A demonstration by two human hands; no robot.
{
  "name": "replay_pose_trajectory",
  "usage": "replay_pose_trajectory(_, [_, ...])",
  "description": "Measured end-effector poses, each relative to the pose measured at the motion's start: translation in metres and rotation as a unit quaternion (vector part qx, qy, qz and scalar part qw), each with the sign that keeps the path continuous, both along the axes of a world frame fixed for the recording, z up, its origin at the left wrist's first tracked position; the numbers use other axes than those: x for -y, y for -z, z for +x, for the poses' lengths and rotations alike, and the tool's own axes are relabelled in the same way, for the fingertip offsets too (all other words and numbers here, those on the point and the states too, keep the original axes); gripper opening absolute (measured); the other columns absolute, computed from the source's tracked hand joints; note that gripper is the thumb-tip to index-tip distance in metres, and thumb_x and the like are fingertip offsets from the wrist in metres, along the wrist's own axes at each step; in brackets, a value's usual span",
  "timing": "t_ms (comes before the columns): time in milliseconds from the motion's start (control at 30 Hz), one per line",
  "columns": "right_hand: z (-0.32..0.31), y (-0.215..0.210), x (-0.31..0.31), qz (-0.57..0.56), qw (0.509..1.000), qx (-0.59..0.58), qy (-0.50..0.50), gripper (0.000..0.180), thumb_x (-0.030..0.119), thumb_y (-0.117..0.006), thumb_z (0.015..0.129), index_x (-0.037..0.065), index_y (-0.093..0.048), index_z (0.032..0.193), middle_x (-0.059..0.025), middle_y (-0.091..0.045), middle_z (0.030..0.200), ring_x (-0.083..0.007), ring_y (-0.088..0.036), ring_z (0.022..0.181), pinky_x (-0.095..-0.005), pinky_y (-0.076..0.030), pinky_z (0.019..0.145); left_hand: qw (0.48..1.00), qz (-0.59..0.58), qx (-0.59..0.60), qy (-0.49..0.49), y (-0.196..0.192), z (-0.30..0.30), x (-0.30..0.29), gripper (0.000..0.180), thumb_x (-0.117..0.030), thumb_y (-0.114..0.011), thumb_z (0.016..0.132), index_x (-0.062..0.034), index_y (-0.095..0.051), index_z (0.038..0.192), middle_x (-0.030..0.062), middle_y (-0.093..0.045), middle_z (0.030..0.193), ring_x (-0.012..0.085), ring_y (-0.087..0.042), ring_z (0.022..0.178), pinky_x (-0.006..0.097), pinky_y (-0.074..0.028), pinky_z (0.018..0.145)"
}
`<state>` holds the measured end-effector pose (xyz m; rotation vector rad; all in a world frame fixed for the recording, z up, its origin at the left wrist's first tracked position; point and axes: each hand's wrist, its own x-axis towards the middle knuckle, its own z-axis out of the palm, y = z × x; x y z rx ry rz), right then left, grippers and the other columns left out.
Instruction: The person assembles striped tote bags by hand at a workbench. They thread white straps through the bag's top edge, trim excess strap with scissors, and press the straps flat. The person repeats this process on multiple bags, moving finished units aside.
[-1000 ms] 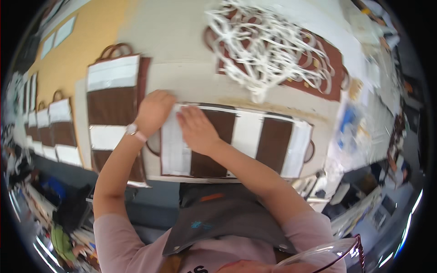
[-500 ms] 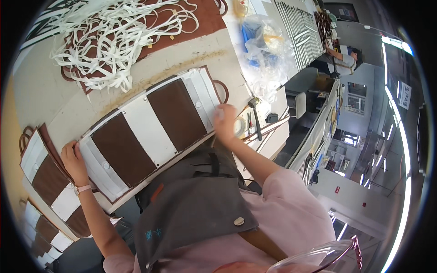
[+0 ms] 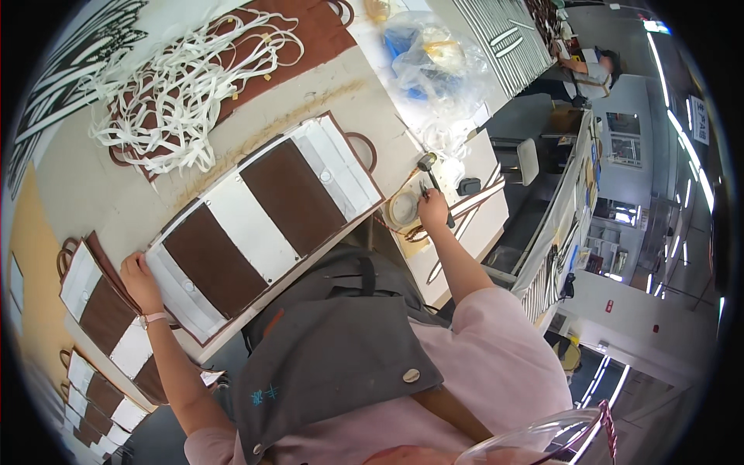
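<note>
The left hand [image 3: 139, 277] lies flat, fingers spread, pinning the near-left end of a flat brown-and-white striped bag panel [image 3: 260, 217] laid slantwise across the pale worktable [image 3: 93, 186]. Off to the right, the right hand [image 3: 432, 209] pinches a slim dark tool [image 3: 431, 186] beside a round tape roll [image 3: 404, 208] (apparently picking it up); bringing it to the panel seems the next call. Farther left, white straps [image 3: 182, 85] lie tangled, limp and ribbon-like.
</note>
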<state>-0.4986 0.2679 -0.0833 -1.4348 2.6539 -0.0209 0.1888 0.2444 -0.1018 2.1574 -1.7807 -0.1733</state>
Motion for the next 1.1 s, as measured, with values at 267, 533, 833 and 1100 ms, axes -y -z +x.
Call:
replay_pose_trajectory(267, [0.001, -0.015, 0.043, -0.138, 0.974, -0.006, -0.182, 0.017, 0.013, -0.06, 0.084, 0.004, -0.064, 0.098, -0.0174, -0.062, 0.094, -0.0364, -0.059, 0.091, -0.0473, -0.048, 0.079, 1.0, -0.012, 0.002, -0.008, -0.003, -0.002, -0.007, 0.01, -0.012, -0.058, 0.094, -0.004, -0.062, 0.098, 0.015, -0.061, 0.098, 0.0351, -0.057, 0.094, 0.044, -0.046, 0.082])
replay_pose_trajectory(533, [-0.007, 0.026, 0.156, -0.041, 0.976, -0.124, -0.177, 0.021, 0.019, -0.059, 0.082, 0.008, -0.063, 0.099, -0.0126, -0.063, 0.101, -0.0313, -0.059, 0.1, -0.0455, -0.047, 0.084, 1.0, -0.024, 0.003, -0.002, -0.003, 0.0, 0.002, 0.007, -0.009, -0.061, 0.085, -0.003, -0.064, 0.088, 0.0175, -0.062, 0.093, 0.0367, -0.058, 0.091, 0.046, -0.048, 0.08])
replay_pose_trajectory(833, [0.051, -0.058, 0.186, -0.399, 0.873, -0.115, -0.255, 0.023, 0.004, -0.061, 0.079, -0.002, -0.052, 0.099, -0.0188, -0.057, 0.099, -0.0345, -0.053, 0.1, -0.0524, -0.041, 0.083, 0.998, 0.021, 0.028, -0.046, -0.002, -0.003, 0.003, 0.007, -0.009, -0.06, 0.085, -0.0036, -0.064, 0.088, 0.0152, -0.06, 0.096, 0.0347, -0.057, 0.095, 0.044, -0.049, 0.083])
replay_pose_trajectory(1100, [0.123, -0.176, 0.175, -0.481, 0.82, 0.252, -0.184, 0.022, 0.008, -0.048, 0.096, -0.003, -0.052, 0.115, -0.0178, -0.059, 0.09, -0.0269, -0.058, 0.079, -0.0355, -0.046, 0.072, 0.997, -0.016, 0.017, -0.08, 0.006, -0.003, -0.003, 0.004, -0.008, -0.059, 0.086, -0.0034, -0.058, 0.086, 0.0161, -0.062, 0.088, 0.0362, -0.058, 0.09, 0.047, -0.049, 0.08])
